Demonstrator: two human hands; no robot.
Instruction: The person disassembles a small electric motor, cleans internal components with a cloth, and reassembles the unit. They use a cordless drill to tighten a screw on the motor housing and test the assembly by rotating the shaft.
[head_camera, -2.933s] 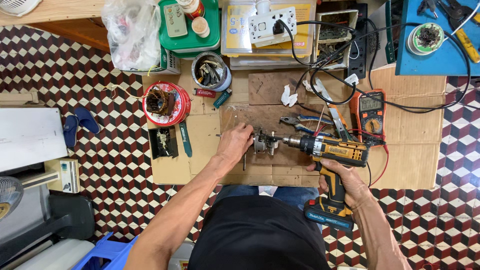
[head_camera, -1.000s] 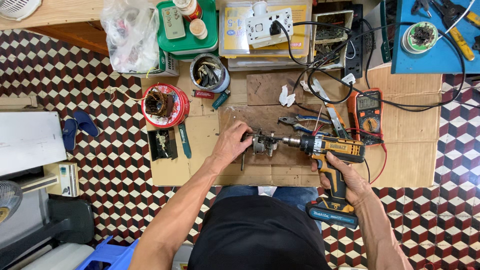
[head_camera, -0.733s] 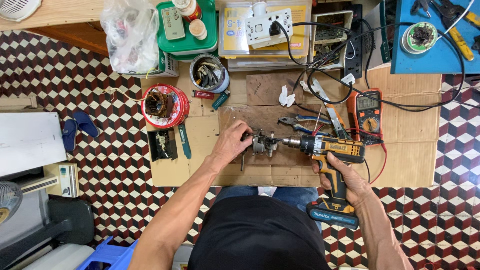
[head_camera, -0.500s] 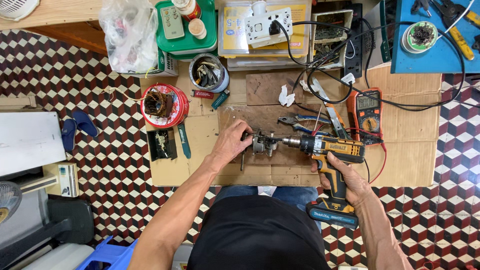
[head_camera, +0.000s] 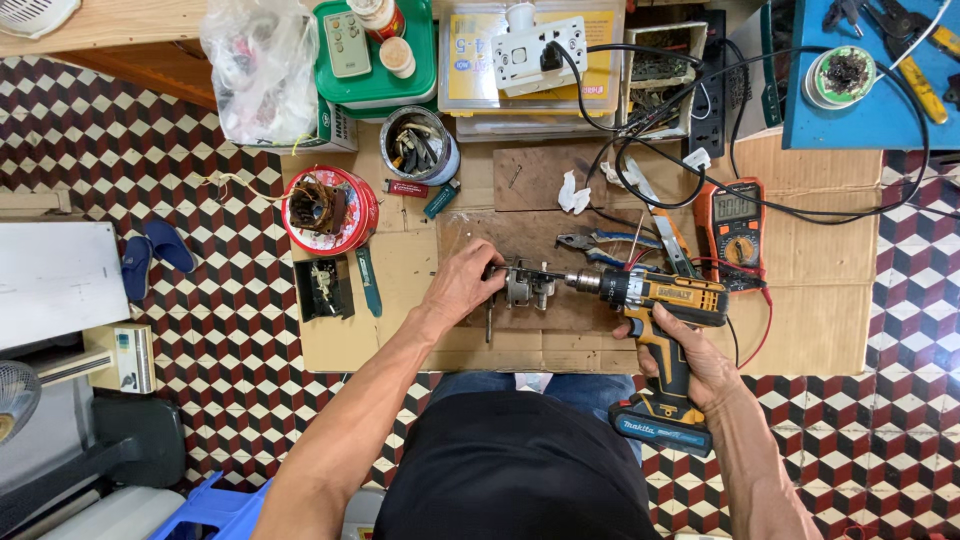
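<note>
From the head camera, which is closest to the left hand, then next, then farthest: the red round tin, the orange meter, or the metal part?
1. Metal part: touching the left hand.
2. Red round tin: up and left.
3. Orange meter: far right, past the drill.

Red-white-black cube-patterned tile floor (head_camera: 200, 330), wooden bench (head_camera: 110, 20) above.

Yellow-black drill (head_camera: 665, 305), red round tin (head_camera: 330, 210), red-white-black checkered floor (head_camera: 230, 330)
</note>
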